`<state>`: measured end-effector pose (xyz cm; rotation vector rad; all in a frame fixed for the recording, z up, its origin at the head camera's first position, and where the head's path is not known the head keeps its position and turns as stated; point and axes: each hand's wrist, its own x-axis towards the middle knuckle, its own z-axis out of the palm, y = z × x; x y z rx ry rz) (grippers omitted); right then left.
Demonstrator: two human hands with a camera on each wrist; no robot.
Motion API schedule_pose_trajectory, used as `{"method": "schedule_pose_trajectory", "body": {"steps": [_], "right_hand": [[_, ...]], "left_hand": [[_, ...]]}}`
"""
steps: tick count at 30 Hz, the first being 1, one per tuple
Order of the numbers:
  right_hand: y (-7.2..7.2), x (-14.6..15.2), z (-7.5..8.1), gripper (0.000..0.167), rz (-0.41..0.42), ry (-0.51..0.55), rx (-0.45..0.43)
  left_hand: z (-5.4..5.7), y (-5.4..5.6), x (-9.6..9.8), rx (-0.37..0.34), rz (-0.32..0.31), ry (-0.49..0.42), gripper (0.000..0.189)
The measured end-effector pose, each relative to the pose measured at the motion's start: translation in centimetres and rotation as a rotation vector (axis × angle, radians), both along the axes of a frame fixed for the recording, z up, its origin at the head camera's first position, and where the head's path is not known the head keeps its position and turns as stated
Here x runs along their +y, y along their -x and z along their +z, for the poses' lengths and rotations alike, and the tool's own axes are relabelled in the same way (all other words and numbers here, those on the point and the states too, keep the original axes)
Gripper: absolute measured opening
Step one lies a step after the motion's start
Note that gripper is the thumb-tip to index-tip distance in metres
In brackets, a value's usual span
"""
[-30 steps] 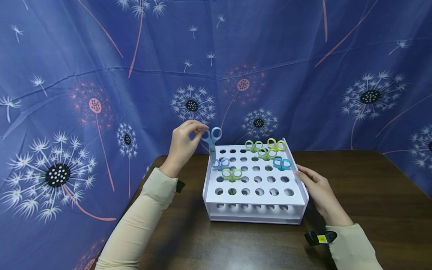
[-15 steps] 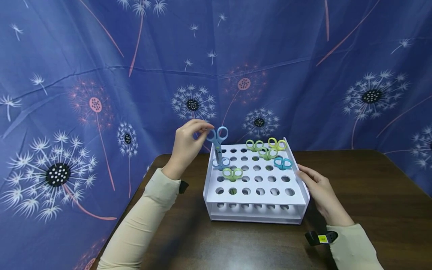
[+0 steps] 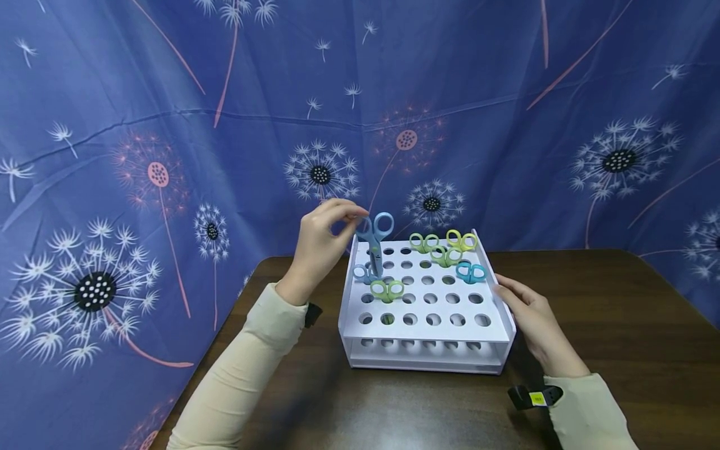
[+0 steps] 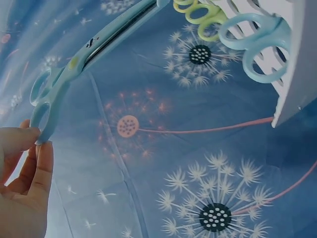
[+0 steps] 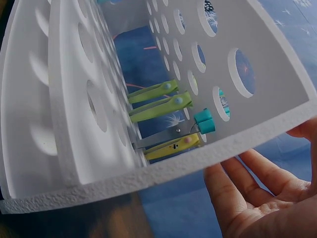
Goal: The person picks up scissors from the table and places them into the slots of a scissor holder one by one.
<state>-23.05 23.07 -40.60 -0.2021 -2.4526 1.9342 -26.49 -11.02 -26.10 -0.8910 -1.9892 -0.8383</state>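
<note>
A light-blue pair of scissors (image 3: 375, 236) hangs blades down above the left part of the white rack (image 3: 394, 328). My left hand (image 3: 325, 240) pinches one handle loop between thumb and fingertips, as the left wrist view also shows. Below it, another light-blue pair (image 3: 365, 273) sits in a hole, and light-green scissors (image 3: 387, 290) stand just in front. My right hand (image 3: 529, 319) rests against the outer right side of the rack, fingers (image 5: 257, 171) fairly straight along the panel. In the right wrist view, several blades show between the rack's two perforated shelves.
At the rack's back right stand two green pairs of scissors (image 3: 424, 242), a yellow pair (image 3: 461, 240) and a teal pair (image 3: 470, 272). The rack stands on a dark wooden table (image 3: 607, 312). Behind hangs a blue dandelion-print cloth (image 3: 495, 156).
My left hand has moved right with the light-blue scissors, from the rack's left edge to over its left columns of holes. The right hand stays at the rack's side.
</note>
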Motion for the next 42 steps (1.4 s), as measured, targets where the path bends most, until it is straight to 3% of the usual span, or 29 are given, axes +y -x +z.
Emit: {"method": "schedule_pose_trajectory", "body": {"steps": [11, 34, 42], "right_hand": [[0.1, 0.1, 0.0, 0.071, -0.004, 0.007, 0.005], [0.1, 0.0, -0.2, 0.067, 0.001, 0.022, 0.003], [0.2, 0.0, -0.1, 0.067, 0.005, 0.038, 0.013]], "left_hand": [[-0.3, -1.4, 1.0, -0.026, -0.049, 0.000, 0.015], [-1.9, -2.2, 2.6, -0.081, -0.133, -0.058, 0.012], [-3.1, -2.5, 3.1, -0.124, -0.145, -0.066, 0.013]]}}
